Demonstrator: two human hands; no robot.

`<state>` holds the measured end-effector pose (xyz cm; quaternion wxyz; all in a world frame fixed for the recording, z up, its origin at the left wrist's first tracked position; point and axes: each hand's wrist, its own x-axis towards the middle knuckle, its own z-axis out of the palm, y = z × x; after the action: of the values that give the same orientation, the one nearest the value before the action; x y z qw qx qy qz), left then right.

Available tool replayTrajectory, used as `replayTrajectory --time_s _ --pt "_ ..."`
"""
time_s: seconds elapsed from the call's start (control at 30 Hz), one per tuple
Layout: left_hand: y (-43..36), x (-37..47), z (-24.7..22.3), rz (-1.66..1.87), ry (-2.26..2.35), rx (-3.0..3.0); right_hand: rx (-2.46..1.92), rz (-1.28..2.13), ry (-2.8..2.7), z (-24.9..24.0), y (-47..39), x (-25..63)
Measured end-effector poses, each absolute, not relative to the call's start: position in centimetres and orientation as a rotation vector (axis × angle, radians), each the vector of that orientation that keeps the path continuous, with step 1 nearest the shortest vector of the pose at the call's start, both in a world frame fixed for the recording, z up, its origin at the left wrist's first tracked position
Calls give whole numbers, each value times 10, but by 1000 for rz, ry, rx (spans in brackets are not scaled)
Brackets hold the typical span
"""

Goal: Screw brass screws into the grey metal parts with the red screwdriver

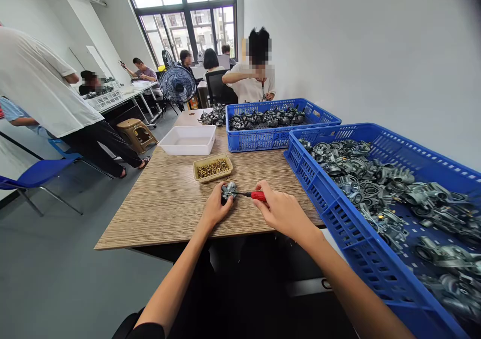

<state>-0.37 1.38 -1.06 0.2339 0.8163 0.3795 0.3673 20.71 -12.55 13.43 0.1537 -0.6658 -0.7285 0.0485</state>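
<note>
My left hand point(217, 206) is closed around a small grey metal casting point(229, 191), which looks like a carburetor body, just above the wooden table point(165, 204). In my right hand point(280, 206) is a screwdriver point(258, 195) with a red handle, held roughly level. Its dark shaft points left and its tip meets the casting; the exact contact spot is too small to make out. Just beyond my left hand sits a small tan tray point(213, 180) filled with small brass-coloured pieces point(214, 168).
A blue crate point(338, 199) of metal castings stands close on my right. Behind it are a second blue crate point(263, 141), a white bin point(187, 151) and a pile of castings point(213, 115). Across the table a co-worker point(250, 81) holds a screwdriver. A fan point(178, 84) stands farther back.
</note>
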Motion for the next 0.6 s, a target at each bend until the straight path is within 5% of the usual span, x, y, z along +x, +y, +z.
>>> replayTrajectory --time_s 0.6 --pt "13 -3 -9 1003 1060 2229 -2001 81 -2078 134 -125 206"
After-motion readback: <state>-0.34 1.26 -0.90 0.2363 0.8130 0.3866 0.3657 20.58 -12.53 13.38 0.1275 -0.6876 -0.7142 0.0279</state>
